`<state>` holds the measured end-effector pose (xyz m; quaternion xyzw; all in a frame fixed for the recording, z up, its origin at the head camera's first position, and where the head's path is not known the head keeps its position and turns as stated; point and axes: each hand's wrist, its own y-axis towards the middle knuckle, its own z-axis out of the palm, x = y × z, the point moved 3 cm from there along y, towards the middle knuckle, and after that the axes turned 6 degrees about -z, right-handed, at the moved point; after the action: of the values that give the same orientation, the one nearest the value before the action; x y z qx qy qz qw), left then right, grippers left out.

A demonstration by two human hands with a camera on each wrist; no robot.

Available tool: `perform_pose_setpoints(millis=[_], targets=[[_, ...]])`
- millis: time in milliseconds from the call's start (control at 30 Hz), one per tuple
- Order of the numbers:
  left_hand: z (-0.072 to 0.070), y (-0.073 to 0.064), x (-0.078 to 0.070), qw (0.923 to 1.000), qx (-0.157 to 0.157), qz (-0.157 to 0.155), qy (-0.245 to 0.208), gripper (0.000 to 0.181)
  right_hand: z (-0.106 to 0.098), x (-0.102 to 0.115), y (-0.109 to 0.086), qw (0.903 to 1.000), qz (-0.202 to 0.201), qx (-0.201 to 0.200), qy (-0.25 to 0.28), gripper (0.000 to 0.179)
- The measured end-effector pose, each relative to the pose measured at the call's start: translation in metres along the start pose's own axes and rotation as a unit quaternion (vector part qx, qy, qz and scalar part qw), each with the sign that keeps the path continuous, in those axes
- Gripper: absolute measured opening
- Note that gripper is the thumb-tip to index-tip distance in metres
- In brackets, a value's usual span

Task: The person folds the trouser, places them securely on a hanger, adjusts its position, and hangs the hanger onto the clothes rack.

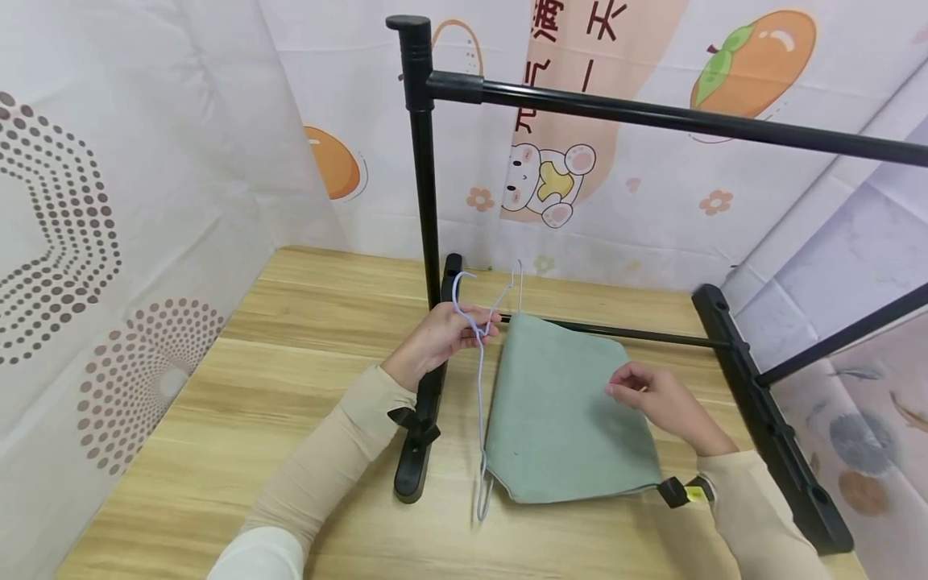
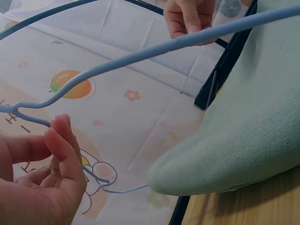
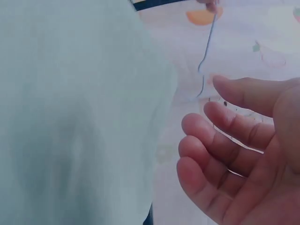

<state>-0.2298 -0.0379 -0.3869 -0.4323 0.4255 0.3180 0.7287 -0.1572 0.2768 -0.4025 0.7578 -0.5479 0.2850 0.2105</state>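
My left hand pinches a light blue wire hanger just below its hook, holding it on its side. A folded grey-green cloth hangs over the hanger's long bar, its fold toward the left hand. In the left wrist view, thumb and fingertips meet at the hanger's twisted neck. Beside the cloth's right part is my right hand, its fingers loosely bent. The right wrist view shows a gap between those fingers and the cloth, with nothing in them.
A black rack surrounds the work: an upright post behind the left hand, a top rail across the back, and feet on the wooden table. Printed curtains hang behind and at both sides.
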Motion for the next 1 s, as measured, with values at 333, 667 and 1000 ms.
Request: perform_pose_setpoints(millis=[333,667,1000], targets=[[0.006,-0.002,-0.004,0.9998,0.014,-0.010,-0.004,0.033,0.012,0.025,0.013,0.9988,-0.044,0.006,0.019,0.016],[0.009,-0.002,-0.002,0.9999,0.000,-0.015,0.001,0.032,0.024,0.060,0.012,0.9898,-0.103,-0.017,0.096,0.019],[0.010,-0.002,-0.002,0.9999,0.009,-0.005,-0.012,0.034,0.045,0.090,0.017,0.9822,-0.110,0.016,0.151,0.024]])
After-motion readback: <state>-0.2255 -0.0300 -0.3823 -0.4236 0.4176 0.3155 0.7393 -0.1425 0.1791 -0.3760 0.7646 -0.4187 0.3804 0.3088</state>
